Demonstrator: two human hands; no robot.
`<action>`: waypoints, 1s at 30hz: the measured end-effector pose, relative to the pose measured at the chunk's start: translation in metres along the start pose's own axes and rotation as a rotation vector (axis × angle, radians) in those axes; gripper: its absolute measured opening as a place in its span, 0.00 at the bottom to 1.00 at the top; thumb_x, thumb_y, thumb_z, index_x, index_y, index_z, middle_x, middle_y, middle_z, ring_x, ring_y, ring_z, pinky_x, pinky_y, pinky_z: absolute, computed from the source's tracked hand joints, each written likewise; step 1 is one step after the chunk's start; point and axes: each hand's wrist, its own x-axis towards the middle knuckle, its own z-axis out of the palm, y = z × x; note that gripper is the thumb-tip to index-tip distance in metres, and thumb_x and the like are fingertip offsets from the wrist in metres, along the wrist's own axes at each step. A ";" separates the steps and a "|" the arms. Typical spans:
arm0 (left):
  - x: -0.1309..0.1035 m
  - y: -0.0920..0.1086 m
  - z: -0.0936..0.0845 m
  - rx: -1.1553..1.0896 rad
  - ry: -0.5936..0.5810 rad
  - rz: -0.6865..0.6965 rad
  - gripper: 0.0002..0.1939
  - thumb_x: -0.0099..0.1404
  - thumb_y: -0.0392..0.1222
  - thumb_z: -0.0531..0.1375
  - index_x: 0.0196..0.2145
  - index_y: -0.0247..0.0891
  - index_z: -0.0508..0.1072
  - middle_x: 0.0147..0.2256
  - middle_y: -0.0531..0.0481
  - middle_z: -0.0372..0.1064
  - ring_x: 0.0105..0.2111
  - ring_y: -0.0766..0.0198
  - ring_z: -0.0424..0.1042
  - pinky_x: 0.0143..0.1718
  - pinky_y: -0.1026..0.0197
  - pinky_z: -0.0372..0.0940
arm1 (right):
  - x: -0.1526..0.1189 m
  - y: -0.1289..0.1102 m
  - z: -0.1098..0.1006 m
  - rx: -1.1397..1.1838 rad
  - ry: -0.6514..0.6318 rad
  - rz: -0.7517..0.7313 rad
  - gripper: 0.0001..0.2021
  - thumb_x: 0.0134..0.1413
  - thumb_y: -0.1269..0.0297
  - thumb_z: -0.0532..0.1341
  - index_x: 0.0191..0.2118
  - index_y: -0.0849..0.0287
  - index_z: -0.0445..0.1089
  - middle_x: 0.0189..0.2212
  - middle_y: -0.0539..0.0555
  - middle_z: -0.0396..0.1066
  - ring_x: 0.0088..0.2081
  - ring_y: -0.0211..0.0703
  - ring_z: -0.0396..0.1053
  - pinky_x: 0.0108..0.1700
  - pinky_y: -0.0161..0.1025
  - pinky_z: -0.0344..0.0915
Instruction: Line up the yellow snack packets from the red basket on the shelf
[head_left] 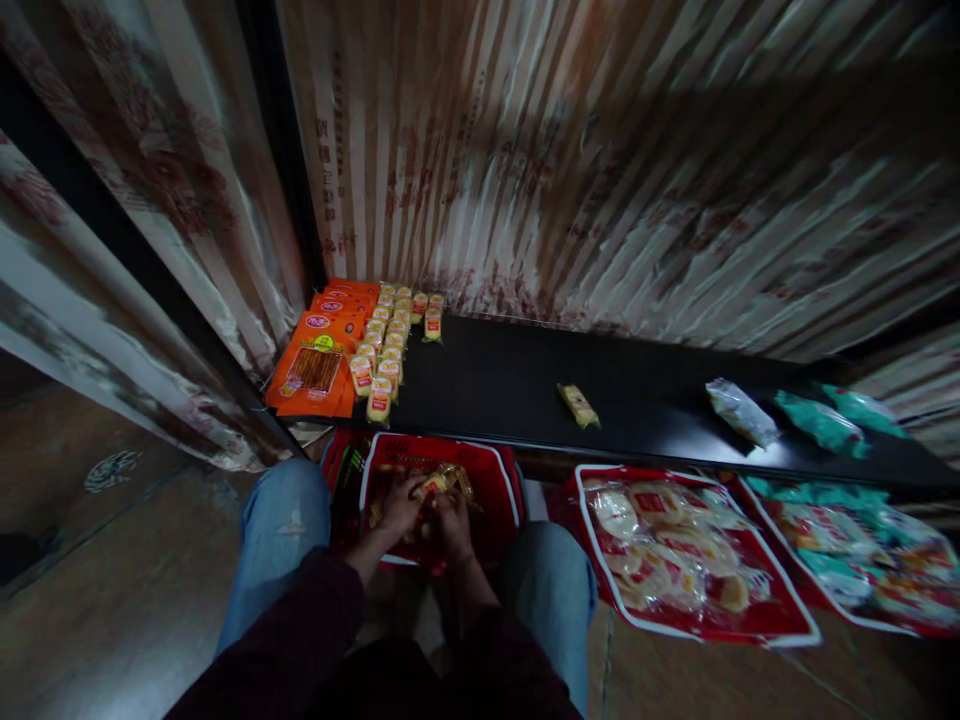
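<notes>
My left hand [403, 507] and my right hand [453, 525] are close together over a red basket [495, 545] between my knees. Fingers of both are closed around a small yellow-wrapped snack cake [432, 486]; the left grips its near left side, the right its lower right. More wrapped snack cakes [463, 482] lie in the basket, partly hidden by my hands. On the black shelf [495, 375] beyond, similar yellow packs [390, 345] stand in rows beside overlapping orange packets [319, 345].
A single wrapped snack [578, 405] lies mid-shelf. Farther right are a white-silver packet [741, 412] and green packets [821, 423]. A white-rimmed red basket [697, 628] holds round wrapped pastries, and another basket [870, 620] holds green and red packets. A pleated printed curtain [525, 150] hangs behind.
</notes>
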 end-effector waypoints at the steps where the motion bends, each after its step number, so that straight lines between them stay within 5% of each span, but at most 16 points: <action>1: 0.002 0.002 -0.003 -0.020 -0.014 0.027 0.21 0.56 0.30 0.58 0.47 0.41 0.75 0.51 0.48 0.71 0.53 0.61 0.67 0.55 0.62 0.58 | -0.005 -0.007 0.002 0.032 0.019 0.022 0.34 0.30 0.50 0.70 0.48 0.55 0.65 0.28 0.49 0.75 0.28 0.44 0.74 0.30 0.38 0.70; 5: 0.006 0.011 -0.018 -0.056 -0.096 0.093 0.22 0.54 0.25 0.55 0.44 0.39 0.76 0.46 0.47 0.74 0.46 0.62 0.72 0.52 0.60 0.62 | -0.020 -0.025 0.004 0.077 -0.015 0.077 0.35 0.34 0.48 0.69 0.52 0.52 0.63 0.28 0.48 0.74 0.26 0.44 0.75 0.27 0.38 0.69; 12: -0.005 0.020 -0.034 -0.222 -0.139 0.067 0.17 0.51 0.23 0.59 0.36 0.35 0.77 0.41 0.45 0.76 0.41 0.63 0.72 0.48 0.60 0.64 | -0.028 -0.025 0.003 0.110 -0.029 0.135 0.21 0.39 0.47 0.67 0.36 0.58 0.69 0.25 0.48 0.74 0.24 0.39 0.73 0.26 0.35 0.68; 25: -0.019 0.007 -0.035 -0.754 0.034 -0.142 0.12 0.50 0.30 0.66 0.35 0.34 0.74 0.33 0.49 0.74 0.33 0.67 0.72 0.39 0.64 0.66 | -0.036 -0.013 0.000 0.215 -0.014 0.206 0.14 0.33 0.66 0.69 0.30 0.58 0.68 0.24 0.50 0.76 0.26 0.41 0.74 0.28 0.34 0.70; 30: -0.038 -0.001 -0.024 -0.708 -0.072 -0.143 0.13 0.50 0.34 0.68 0.36 0.34 0.75 0.35 0.46 0.74 0.35 0.66 0.72 0.41 0.62 0.66 | -0.040 -0.004 0.001 0.283 -0.003 0.137 0.20 0.28 0.68 0.69 0.34 0.54 0.65 0.26 0.47 0.76 0.30 0.43 0.76 0.33 0.38 0.73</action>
